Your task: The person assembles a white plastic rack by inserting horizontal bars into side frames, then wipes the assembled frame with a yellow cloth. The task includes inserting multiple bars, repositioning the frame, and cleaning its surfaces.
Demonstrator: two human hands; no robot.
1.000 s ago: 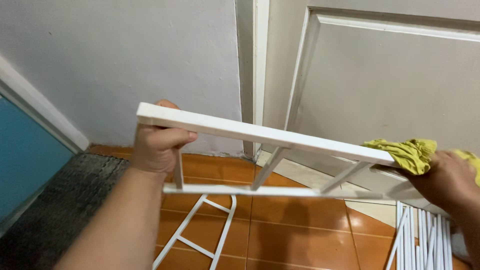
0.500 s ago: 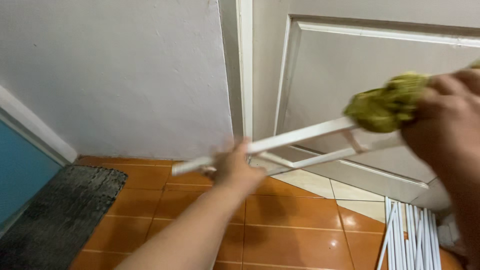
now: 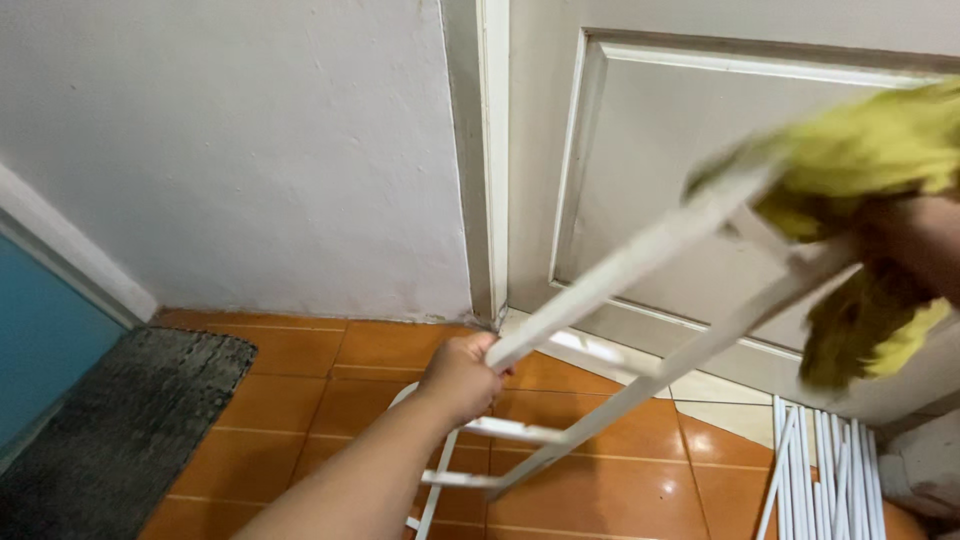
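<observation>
1. My left hand (image 3: 462, 377) is clenched round the low end of the white frame (image 3: 640, 262), which slants up over the tiled floor (image 3: 300, 400); I'd keep that grip firm.
2. My right hand (image 3: 915, 245), blurred, presses the yellow cloth (image 3: 870, 160) on the high end by the door (image 3: 700, 120); long, even wipes suit.

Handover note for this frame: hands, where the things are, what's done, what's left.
Left hand: closed around the lower end of the white ladder-like slatted frame, held tilted above the orange tiled floor.
Right hand: blurred at the frame's upper end, gripping a yellow-green cloth pressed on the rail.
Nearby: more white slatted pieces on the floor at right, one under the frame; grey mat at left; white panelled door behind.
Done: cloth is at the top end. Left: cannot tell how much of the frame is wiped.
</observation>
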